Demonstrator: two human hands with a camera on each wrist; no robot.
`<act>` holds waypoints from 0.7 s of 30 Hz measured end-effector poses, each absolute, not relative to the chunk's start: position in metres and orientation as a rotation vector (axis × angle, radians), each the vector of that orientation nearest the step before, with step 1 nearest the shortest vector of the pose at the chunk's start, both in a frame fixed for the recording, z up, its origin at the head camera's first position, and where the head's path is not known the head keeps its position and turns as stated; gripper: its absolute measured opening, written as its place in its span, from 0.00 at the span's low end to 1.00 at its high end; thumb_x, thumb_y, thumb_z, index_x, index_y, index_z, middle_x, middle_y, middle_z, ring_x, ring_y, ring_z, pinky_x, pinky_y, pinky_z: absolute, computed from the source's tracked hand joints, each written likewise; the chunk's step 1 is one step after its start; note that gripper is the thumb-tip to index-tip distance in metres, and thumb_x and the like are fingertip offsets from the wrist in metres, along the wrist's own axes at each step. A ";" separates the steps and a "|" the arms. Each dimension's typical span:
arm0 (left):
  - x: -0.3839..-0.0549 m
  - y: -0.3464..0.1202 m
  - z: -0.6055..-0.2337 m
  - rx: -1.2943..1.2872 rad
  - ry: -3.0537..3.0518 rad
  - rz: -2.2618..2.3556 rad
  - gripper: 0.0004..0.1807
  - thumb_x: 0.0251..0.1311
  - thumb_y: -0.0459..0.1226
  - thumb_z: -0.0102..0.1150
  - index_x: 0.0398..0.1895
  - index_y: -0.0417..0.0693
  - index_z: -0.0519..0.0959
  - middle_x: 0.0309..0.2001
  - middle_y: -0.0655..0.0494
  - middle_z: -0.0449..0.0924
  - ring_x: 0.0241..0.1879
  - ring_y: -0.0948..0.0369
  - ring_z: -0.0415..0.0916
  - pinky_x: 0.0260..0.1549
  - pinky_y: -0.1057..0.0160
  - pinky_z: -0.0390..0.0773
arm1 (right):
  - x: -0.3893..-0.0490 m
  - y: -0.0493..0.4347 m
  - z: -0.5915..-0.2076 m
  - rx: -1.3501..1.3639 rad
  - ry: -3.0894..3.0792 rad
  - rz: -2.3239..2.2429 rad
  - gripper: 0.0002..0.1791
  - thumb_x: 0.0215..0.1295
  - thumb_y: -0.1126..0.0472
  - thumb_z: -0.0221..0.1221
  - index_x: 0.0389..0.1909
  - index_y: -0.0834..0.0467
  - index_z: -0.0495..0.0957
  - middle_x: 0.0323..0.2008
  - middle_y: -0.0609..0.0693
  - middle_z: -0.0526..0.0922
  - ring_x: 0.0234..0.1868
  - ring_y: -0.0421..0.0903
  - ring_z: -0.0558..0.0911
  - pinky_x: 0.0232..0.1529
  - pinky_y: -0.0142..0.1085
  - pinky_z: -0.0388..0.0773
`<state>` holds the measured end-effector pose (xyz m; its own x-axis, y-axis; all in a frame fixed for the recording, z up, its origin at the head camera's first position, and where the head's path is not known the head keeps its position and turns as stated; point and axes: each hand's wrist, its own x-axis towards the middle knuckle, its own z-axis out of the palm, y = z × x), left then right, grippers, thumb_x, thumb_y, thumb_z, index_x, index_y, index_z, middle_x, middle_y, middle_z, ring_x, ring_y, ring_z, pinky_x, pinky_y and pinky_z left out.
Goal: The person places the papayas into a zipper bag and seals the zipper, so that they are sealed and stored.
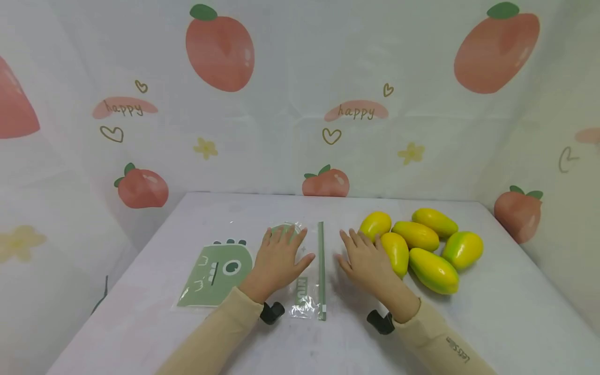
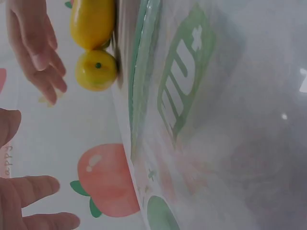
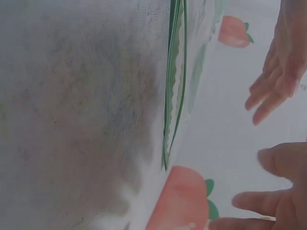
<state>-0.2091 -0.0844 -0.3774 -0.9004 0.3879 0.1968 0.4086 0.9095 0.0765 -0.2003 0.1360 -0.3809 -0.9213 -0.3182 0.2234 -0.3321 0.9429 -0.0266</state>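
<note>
A clear plastic zip bag (image 1: 215, 276) with a green one-eyed monster print lies flat on the table. Its green zip strip (image 1: 321, 271) runs along the right side and shows slightly parted in the right wrist view. Over the bag hovers my left hand (image 1: 278, 263), fingers spread and holding nothing. My right hand (image 1: 370, 263) is held with fingers extended, between the zip strip and the mangoes, also with nothing in it. Several yellow-green mangoes (image 1: 433, 271) lie grouped right of that hand, which partly overlaps the nearest mango (image 1: 396, 254) in the head view.
The white table (image 1: 328, 349) ends at the back against a hanging cloth (image 1: 281, 146) printed with peaches and hearts. Black wrist mounts (image 1: 380, 323) sit under both wrists. A thin dark cord (image 1: 100, 299) shows at the table's left edge.
</note>
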 end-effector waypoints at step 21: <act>-0.206 -0.083 -0.363 -0.621 -2.936 -0.537 0.18 0.67 0.47 0.53 0.55 0.51 0.80 0.45 0.54 0.85 0.40 0.58 0.83 0.31 0.59 0.81 | -0.202 0.137 -0.371 0.440 -2.873 0.529 0.12 0.67 0.57 0.55 0.47 0.56 0.81 0.28 0.46 0.85 0.16 0.36 0.72 0.17 0.28 0.70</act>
<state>-0.2059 -0.0827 -0.3626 -0.9129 0.3752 0.1610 0.4079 0.8552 0.3198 -0.2022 0.1368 -0.3714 -0.9386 -0.2536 0.2338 -0.3203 0.8926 -0.3173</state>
